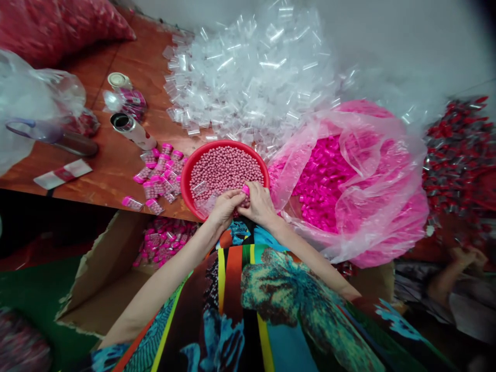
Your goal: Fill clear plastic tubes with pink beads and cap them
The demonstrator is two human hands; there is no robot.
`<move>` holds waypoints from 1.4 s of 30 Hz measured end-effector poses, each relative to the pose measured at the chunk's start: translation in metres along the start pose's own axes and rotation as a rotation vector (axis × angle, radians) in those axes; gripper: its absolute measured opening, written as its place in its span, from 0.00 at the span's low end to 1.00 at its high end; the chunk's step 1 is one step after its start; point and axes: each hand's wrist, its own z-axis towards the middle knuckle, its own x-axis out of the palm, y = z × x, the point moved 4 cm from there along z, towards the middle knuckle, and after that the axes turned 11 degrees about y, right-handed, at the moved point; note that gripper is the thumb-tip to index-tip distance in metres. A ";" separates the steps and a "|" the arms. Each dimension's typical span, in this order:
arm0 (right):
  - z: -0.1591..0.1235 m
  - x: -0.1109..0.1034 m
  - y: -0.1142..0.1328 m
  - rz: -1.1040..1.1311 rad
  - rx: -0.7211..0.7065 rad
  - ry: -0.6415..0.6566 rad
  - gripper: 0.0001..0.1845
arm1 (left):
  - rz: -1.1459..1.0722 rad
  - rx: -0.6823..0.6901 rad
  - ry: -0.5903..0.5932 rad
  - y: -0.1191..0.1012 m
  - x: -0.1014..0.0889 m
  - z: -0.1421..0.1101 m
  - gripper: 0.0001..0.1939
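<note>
My left hand [223,205] and my right hand [259,202] meet over the near rim of a red bowl [201,155] full of small pink beads [222,168]. Both are closed together around a small clear vial with a bright pink cap [245,189] that shows between the fingers. Several clear vials lie inside the bowl by my left hand. Filled pink-capped vials [158,175] lie in a loose heap on the wooden table left of the bowl.
A heap of clear empty vials [248,72] lies behind the bowl. A plastic bag of pink caps [329,175] sits to the right. A cardboard box [112,268] of filled vials stands below the table. Another person's hands [465,256] show at far right.
</note>
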 end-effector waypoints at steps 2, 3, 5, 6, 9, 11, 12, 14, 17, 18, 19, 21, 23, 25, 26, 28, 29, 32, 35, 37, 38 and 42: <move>0.000 0.001 -0.001 -0.010 0.002 0.022 0.36 | 0.020 -0.021 0.008 0.002 -0.002 0.000 0.22; 0.000 0.001 -0.001 -0.010 -0.005 0.036 0.35 | 0.029 -0.028 0.014 0.003 -0.004 -0.001 0.21; 0.001 0.003 0.000 -0.015 -0.024 0.062 0.33 | 0.042 -0.039 0.032 0.004 -0.006 -0.003 0.19; 0.002 0.004 0.001 -0.019 -0.037 0.074 0.32 | 0.047 -0.038 0.037 0.004 -0.007 -0.005 0.19; 0.007 0.010 0.009 -0.022 -0.088 0.114 0.27 | 0.075 -0.009 0.025 0.001 -0.010 -0.012 0.20; 0.013 0.015 0.016 0.003 -0.110 0.139 0.26 | 0.111 0.040 -0.009 -0.004 -0.014 -0.018 0.22; 0.017 0.017 0.021 0.030 -0.122 0.152 0.28 | 0.134 0.078 -0.040 -0.009 -0.017 -0.022 0.23; 0.028 0.024 0.031 0.102 -0.171 0.189 0.37 | 0.202 0.194 -0.146 -0.023 -0.031 -0.029 0.23; 0.052 0.041 0.045 0.223 -0.243 0.236 0.43 | 0.361 0.442 -0.420 -0.055 -0.071 -0.043 0.20; 0.062 0.049 0.048 0.249 -0.239 0.246 0.39 | 0.415 0.511 -0.519 -0.066 -0.089 -0.047 0.19; 0.072 0.056 0.050 0.259 -0.218 0.255 0.33 | 0.461 0.550 -0.605 -0.076 -0.108 -0.049 0.18; 0.091 0.073 0.052 0.231 -0.151 0.280 0.24 | 0.536 0.517 -0.732 -0.092 -0.146 -0.050 0.18; 0.106 0.089 0.051 0.202 -0.073 0.305 0.20 | 0.619 0.440 -0.791 -0.104 -0.176 -0.046 0.18; 0.116 0.100 0.047 0.259 -0.001 0.314 0.19 | 0.775 0.417 -0.815 -0.115 -0.189 -0.043 0.17; 0.119 0.105 0.043 0.306 0.029 0.316 0.18 | 0.895 0.434 -0.822 -0.120 -0.188 -0.042 0.17; 0.124 0.112 0.036 0.387 0.074 0.322 0.17 | 1.202 0.487 -0.775 -0.124 -0.172 -0.039 0.17; 0.125 0.114 0.033 0.411 0.088 0.324 0.16 | 1.369 0.498 -0.693 -0.122 -0.158 -0.035 0.17; 0.128 0.116 0.026 0.473 0.110 0.318 0.15 | 1.777 0.402 -0.322 -0.102 -0.116 -0.019 0.16; 0.127 0.108 0.020 0.531 0.130 0.267 0.19 | 1.975 0.221 -0.156 -0.082 -0.097 -0.002 0.15; 0.122 0.096 0.015 0.558 0.142 0.218 0.20 | 1.987 0.185 -0.139 -0.075 -0.095 0.009 0.16; 0.118 0.090 0.011 0.581 0.143 0.188 0.20 | 1.960 0.194 -0.130 -0.073 -0.095 0.015 0.16; 0.088 0.064 -0.007 0.730 0.164 0.058 0.17 | 1.827 0.229 -0.065 -0.063 -0.092 0.040 0.15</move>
